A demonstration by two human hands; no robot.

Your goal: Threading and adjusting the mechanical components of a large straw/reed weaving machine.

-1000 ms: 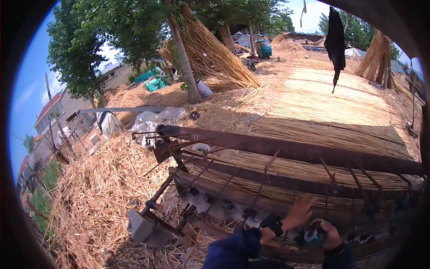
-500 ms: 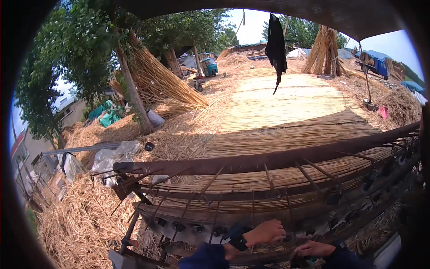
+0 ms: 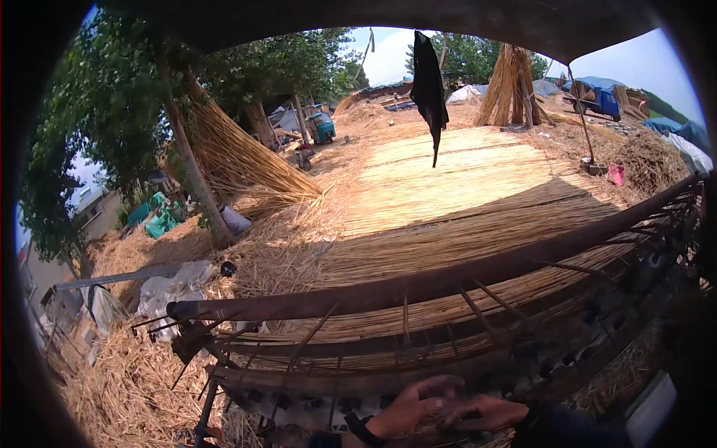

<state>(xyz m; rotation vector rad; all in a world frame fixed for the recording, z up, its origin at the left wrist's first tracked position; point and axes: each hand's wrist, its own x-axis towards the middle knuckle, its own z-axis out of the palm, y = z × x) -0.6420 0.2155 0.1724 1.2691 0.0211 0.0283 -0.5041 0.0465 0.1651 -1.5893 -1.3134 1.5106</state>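
At the bottom centre my left hand (image 3: 414, 407), with a dark band on its wrist, reaches over a long brown metal frame. Its fingers stretch to the right, apart from the thumb, and nothing shows in them. Just right of it my right hand (image 3: 489, 412) points left, fingers extended and slightly apart. The fingertips of both hands come close together and are a little blurred, so I cannot tell whether they touch. Beyond them runs the frame's thick rusty pipe (image 3: 373, 295), with thin rods sticking out. Under it a mat of straight reeds (image 3: 448, 231) spreads away.
Loose straw (image 3: 127, 373) heaps at the left. A bundle of reeds (image 3: 239, 153) leans by a tree, and another stands upright (image 3: 508, 89) at the back. A black cloth (image 3: 429, 89) hangs ahead under a dark canopy (image 3: 478, 37). A blue truck (image 3: 597, 101) is far right.
The view has shifted, moving the scene left and slightly down. My right hand has come closer to my left hand, and their fingertips now nearly meet.
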